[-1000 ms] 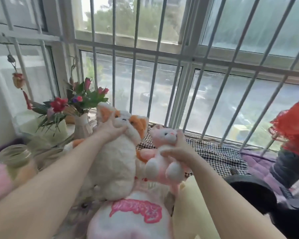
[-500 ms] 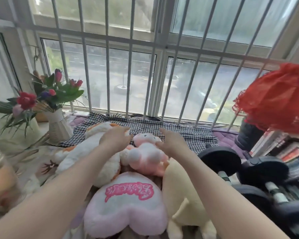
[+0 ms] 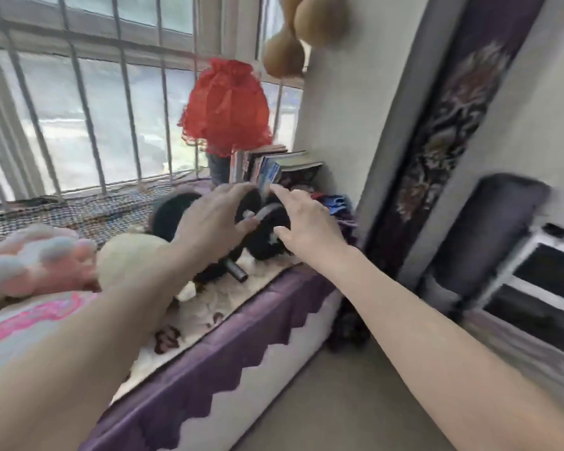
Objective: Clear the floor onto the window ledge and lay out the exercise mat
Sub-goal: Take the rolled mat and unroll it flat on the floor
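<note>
Weights (image 3: 261, 250), round and black with a shiny metal bar, are lying on the window ledge (image 3: 241, 340), which is wearing a purple cloth with a zigzag edge. My left hand (image 3: 214, 222) and right hand (image 3: 308, 224) are hovering over them, fingers loose and spread, holding nothing. My left hand is hiding part of the bar. Fluffy soft toys (image 3: 36, 258) are lying blurry at the left. The exercise mat (image 3: 489, 236), a dark blurry roll, is leaning upright by the wall on the right.
</note>
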